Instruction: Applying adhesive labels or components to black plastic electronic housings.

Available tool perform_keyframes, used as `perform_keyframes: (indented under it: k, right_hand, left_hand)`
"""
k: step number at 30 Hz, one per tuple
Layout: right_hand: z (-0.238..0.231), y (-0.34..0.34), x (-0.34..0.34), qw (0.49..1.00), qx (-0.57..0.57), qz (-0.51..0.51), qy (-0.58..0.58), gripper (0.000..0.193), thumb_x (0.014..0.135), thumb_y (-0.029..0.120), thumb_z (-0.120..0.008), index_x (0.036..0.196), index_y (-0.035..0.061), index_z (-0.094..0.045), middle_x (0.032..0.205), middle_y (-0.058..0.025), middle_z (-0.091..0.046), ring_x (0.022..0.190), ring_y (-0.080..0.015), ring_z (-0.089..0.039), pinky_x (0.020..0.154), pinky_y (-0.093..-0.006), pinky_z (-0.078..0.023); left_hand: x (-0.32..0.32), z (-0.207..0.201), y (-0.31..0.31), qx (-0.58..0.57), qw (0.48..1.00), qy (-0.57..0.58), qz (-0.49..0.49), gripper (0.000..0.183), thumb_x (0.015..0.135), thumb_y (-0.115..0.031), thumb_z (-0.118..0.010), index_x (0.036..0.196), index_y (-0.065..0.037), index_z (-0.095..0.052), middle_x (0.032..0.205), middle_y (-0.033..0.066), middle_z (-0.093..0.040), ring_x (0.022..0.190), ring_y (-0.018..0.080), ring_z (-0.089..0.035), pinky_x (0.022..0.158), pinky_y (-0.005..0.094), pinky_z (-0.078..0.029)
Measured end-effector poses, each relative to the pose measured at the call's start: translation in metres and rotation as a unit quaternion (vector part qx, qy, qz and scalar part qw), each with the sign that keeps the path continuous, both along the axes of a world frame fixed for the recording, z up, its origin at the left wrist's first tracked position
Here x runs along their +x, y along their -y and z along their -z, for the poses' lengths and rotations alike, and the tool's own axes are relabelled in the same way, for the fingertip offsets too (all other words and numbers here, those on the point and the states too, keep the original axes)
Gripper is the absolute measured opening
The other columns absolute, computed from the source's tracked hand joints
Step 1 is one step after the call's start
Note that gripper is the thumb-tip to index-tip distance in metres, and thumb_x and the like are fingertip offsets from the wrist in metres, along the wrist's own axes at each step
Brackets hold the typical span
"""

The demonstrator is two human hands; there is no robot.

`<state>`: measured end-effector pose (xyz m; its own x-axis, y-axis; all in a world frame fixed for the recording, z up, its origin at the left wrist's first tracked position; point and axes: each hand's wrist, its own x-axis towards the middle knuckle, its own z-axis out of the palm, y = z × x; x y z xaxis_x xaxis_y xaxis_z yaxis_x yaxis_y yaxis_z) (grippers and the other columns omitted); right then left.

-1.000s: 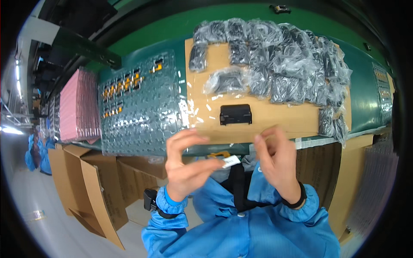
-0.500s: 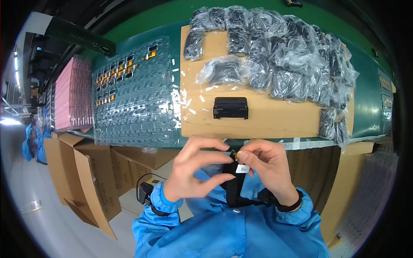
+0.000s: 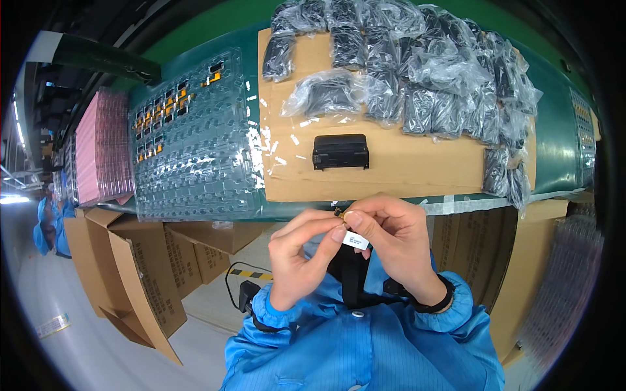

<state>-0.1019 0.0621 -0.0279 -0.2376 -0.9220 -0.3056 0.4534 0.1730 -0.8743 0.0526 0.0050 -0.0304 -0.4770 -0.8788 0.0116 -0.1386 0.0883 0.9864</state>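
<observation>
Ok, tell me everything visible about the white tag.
The white tag is flat and rectangular, paper-like, with dark print. It slants down rightward between the left hand and right hand, just below a dark-and-gold part. The left hand seems to touch its left end; whether it joins the part is unclear.

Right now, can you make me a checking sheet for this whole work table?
Surface: green table with a brown cardboard sheet.
Things: small part and white label between the hands; black housing on the cardboard sheet.
Clutter: white slips scattered around the left; bagged black units farther back and right.
Hands: right hand pinches the small part; left hand at the white label, grip unclear.
Cables: thin black cord by the left sleeve.
Surroundings: open cardboard box, pink stack left.
</observation>
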Motion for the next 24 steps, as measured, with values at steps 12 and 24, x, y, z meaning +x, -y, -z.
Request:
perform_keyframes:
  k: [12, 24]
  right_hand:
    - [0.002, 0.002, -0.015, 0.991, 0.062, -0.068, 0.100, 0.015, 0.095, 0.011, -0.068, 0.094, -0.0037, -0.068, 0.071, -0.0068, -0.067, 0.054, -0.0079, -0.058, 0.045, -0.0219, -0.044]
    - [0.012, -0.010, -0.036, 0.993, 0.027, -0.033, 0.106, 0.016, 0.095, 0.011, -0.067, 0.097, -0.0044, -0.064, 0.080, -0.0104, -0.069, 0.062, -0.0131, -0.065, 0.049, -0.0242, -0.050]
  left_hand:
    - [0.005, -0.016, 0.010, -0.190, 0.976, 0.100, 0.016, 0.015, 0.074, 0.004, -0.074, 0.089, -0.001, -0.074, 0.085, 0.0096, -0.070, 0.074, 0.0233, -0.065, 0.069, 0.0324, -0.049]
    - [-0.018, -0.010, 0.049, -0.187, 0.939, 0.265, -0.113, 0.035, 0.078, -0.013, -0.081, 0.108, 0.001, -0.070, 0.092, 0.0065, -0.065, 0.063, 0.0126, -0.050, 0.057, 0.0280, -0.041]
